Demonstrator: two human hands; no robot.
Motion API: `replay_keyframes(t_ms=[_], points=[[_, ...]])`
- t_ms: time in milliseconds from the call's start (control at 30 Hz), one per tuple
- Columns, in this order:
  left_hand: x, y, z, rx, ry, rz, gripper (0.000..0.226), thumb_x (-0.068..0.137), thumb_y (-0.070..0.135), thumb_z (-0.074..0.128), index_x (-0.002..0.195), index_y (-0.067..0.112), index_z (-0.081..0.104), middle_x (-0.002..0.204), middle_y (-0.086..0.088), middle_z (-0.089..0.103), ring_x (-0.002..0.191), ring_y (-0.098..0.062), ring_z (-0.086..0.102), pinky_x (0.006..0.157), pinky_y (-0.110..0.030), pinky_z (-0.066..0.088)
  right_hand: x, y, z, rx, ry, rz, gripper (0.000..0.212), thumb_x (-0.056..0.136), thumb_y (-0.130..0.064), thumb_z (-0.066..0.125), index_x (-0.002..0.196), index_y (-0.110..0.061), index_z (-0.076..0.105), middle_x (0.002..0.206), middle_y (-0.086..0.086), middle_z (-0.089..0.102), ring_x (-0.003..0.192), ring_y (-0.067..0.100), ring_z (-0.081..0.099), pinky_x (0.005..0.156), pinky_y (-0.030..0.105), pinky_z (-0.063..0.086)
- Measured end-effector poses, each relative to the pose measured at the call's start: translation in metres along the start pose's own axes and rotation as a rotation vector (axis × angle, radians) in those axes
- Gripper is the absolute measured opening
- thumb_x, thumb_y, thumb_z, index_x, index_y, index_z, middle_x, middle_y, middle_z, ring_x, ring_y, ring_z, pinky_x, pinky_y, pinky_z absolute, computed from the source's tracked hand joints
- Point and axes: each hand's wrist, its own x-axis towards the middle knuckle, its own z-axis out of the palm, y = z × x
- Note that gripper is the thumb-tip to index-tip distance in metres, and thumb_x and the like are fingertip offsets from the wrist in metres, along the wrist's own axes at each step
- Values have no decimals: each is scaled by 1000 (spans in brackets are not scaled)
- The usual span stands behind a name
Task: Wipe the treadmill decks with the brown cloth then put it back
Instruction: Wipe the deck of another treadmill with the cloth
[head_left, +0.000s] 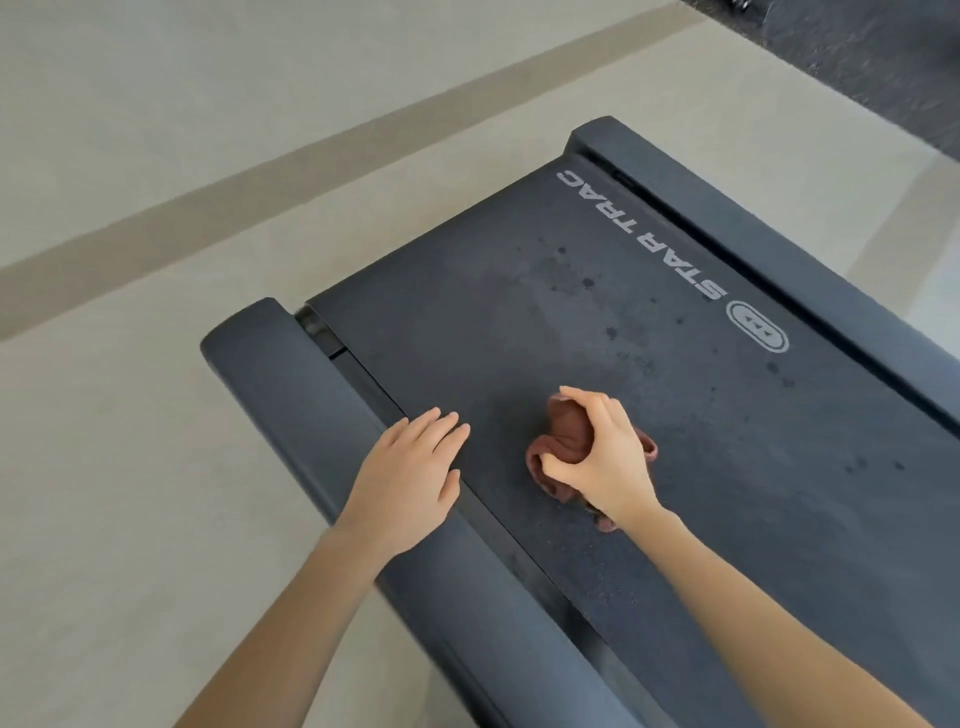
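A dark treadmill deck (545, 312) runs diagonally across the view, its belt printed with white STAR TRAC lettering and dotted with dark wet spots. A bunched brown cloth (563, 441) lies on the belt near the middle. My right hand (602, 457) grips the cloth from above, fingers curled round it, pressing it onto the belt. My left hand (410, 478) rests flat with straight fingers on the left side rail (291, 389), fingertips reaching onto the belt's edge.
The right side rail (779, 244) borders the belt's far side. Pale floor (156, 156) with a tan stripe surrounds the treadmill's rear end. A dark mat (883, 62) shows at the top right corner.
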Motion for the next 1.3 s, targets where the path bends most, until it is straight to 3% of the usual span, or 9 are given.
replay_keyframes(t_ms=[133,233,333,467,600,767,1000,1133,1300], points=[[-30,7,-89,-26,109,-22,45,85,25,62,127,11,58,130,-3,59,126,-21,50,105,-41,39,-24,-70,-48,46,-70,6,67,57,-49,70,118,-49,44,114,-44,35,110,-14,39,77,7,34],[-54,24,-164,3,130,-32,47,80,30,69,121,8,62,123,-5,63,119,-24,56,98,-42,46,-40,-131,-104,110,-82,-18,71,56,-51,73,121,-49,45,118,-38,40,114,-14,38,87,-2,26],[-80,41,-243,37,143,-67,50,82,38,63,121,7,61,122,-7,63,119,-26,56,97,-44,47,-54,-192,-167,137,-94,-3,75,54,-53,74,123,-48,44,120,-31,44,114,-15,39,88,-7,19],[-118,61,-347,28,147,-109,54,87,43,45,125,7,59,126,-8,61,122,-27,53,97,-48,46,-71,-274,-253,159,-144,19,83,47,-62,73,123,-52,41,121,-33,42,114,-9,42,93,10,34],[-155,79,-440,44,155,-116,52,91,42,46,131,8,53,132,-8,56,128,-25,48,104,-46,40,-91,-354,-325,227,-87,21,67,54,-61,71,116,-56,46,118,-29,50,113,0,50,98,37,45],[-200,106,-536,41,165,-88,56,91,46,38,131,10,54,133,-8,56,128,-25,48,104,-46,40,-116,-444,-391,220,-31,-76,53,64,-49,73,113,-48,52,116,-35,49,112,4,52,96,36,46],[-254,125,-613,77,203,-143,60,92,47,27,135,11,48,139,-7,50,133,-27,41,107,-47,34,-157,-512,-442,147,-45,-252,57,67,-40,75,120,-26,57,113,-28,49,111,6,48,95,23,41],[-272,129,-627,105,188,-163,58,91,45,34,138,13,44,141,-8,48,133,-27,39,107,-46,34,-173,-528,-452,115,-55,-268,55,69,-36,76,119,-21,59,113,-15,54,109,8,47,94,25,42],[-280,126,-619,126,117,-187,55,91,43,43,137,15,46,139,-10,50,131,-29,43,105,-47,36,-170,-533,-450,55,-65,-335,57,69,-42,72,118,-16,61,114,-6,59,106,14,50,92,37,46]])
